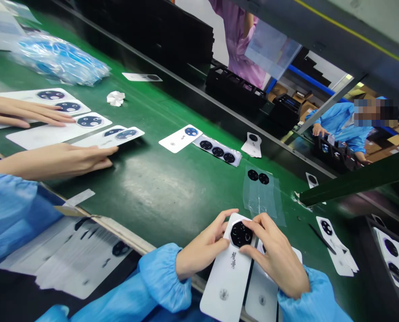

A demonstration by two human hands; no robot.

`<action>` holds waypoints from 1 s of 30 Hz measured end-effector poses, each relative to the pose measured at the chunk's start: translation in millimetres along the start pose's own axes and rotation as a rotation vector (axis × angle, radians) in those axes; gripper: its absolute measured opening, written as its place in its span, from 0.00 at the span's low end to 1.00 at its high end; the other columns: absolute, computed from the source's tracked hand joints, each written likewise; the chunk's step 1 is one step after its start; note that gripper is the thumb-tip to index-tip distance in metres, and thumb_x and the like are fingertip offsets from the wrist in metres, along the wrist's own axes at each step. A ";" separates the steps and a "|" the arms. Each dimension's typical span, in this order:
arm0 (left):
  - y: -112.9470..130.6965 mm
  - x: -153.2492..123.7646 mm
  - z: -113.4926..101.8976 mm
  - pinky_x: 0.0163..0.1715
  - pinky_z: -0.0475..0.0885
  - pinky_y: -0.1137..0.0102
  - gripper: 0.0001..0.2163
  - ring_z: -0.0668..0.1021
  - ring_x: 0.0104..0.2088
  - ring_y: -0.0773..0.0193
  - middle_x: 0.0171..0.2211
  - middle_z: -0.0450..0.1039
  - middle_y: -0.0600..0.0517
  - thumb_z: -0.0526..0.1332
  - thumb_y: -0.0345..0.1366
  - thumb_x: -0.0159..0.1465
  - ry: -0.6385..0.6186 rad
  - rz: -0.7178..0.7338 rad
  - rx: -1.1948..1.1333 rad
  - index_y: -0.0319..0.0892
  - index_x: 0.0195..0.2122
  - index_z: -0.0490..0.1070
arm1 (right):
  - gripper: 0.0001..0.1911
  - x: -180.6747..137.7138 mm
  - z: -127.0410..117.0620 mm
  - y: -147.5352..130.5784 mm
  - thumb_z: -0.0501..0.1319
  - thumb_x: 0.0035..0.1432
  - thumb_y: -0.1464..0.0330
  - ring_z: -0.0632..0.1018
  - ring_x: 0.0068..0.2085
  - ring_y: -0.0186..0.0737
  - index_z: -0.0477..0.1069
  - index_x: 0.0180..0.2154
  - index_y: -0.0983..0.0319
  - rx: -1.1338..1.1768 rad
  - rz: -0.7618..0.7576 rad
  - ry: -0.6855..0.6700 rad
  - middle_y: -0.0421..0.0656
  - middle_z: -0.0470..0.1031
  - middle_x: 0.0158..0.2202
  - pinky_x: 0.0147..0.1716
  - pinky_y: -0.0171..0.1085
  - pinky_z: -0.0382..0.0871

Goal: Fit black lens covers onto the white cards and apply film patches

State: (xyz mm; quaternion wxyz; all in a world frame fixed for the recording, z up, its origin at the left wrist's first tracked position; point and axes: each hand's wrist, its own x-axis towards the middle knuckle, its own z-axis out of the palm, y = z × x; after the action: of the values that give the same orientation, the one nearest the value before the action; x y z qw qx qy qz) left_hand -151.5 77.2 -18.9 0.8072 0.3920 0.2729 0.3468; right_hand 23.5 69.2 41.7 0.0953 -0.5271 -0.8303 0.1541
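White, the panel (227, 277) is slanting over the near edge of the table (152, 188), its long axis pointing far and slightly right, disc (241, 234) foremost; half-curled, left hand (202, 248) and right hand (279, 257) are gripping that end.

The left hand (201, 250) grips a white panel (223, 279) by its left edge, thumb on the face. The right hand (280, 257) bears on the panel's right side, with thumb and fingertips at the edge of its black disc (239, 232). A second panel (261, 297) lies partly beneath the right hand. On the green table (146, 201), a clear bag (264, 197) with two discs lies just beyond the hands; a plastic strip (212, 151) with three discs lies farther off, touching a loose panel (174, 142). At left, a co-worker's hands (74, 161) touch further panels (35, 136).
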 end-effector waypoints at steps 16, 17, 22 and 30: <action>-5.5 -1.5 10.3 0.55 0.57 0.67 0.18 0.65 0.56 0.58 0.55 0.65 0.52 0.52 0.41 0.65 0.276 0.021 0.026 0.45 0.56 0.61 | 0.18 0.5 5.9 -11.0 0.67 0.47 0.75 0.70 0.31 0.37 0.66 0.41 0.60 -0.133 0.020 0.035 0.38 0.62 0.31 0.26 0.38 0.70; -5.5 -1.5 10.4 0.55 0.56 0.67 0.18 0.65 0.56 0.59 0.55 0.65 0.53 0.52 0.41 0.66 0.279 0.026 0.049 0.46 0.56 0.61 | 0.18 0.2 6.4 -11.3 0.67 0.46 0.75 0.70 0.30 0.38 0.67 0.40 0.61 -0.147 0.013 0.040 0.38 0.62 0.31 0.26 0.38 0.70; -10.6 -1.2 8.5 0.52 0.60 0.65 0.22 0.68 0.52 0.57 0.51 0.68 0.52 0.53 0.41 0.65 0.234 0.047 0.132 0.46 0.59 0.56 | 0.14 -0.4 9.3 -10.8 0.65 0.49 0.73 0.70 0.30 0.38 0.66 0.39 0.60 -0.198 -0.021 0.086 0.38 0.62 0.30 0.24 0.37 0.69; -11.7 -1.5 2.9 0.54 0.57 0.66 0.22 0.66 0.53 0.57 0.55 0.65 0.50 0.53 0.40 0.65 0.215 0.127 0.295 0.44 0.60 0.55 | 0.18 -3.5 15.1 -11.3 0.65 0.49 0.73 0.71 0.30 0.39 0.66 0.43 0.62 -0.231 -0.011 0.097 0.40 0.64 0.31 0.25 0.38 0.70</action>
State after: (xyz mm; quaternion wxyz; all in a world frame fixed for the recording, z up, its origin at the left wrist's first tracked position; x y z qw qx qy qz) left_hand -146.2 69.4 -26.7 0.6835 0.4833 0.3803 0.3932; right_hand 10.7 59.2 31.7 0.0750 -0.5367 -0.8398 0.0312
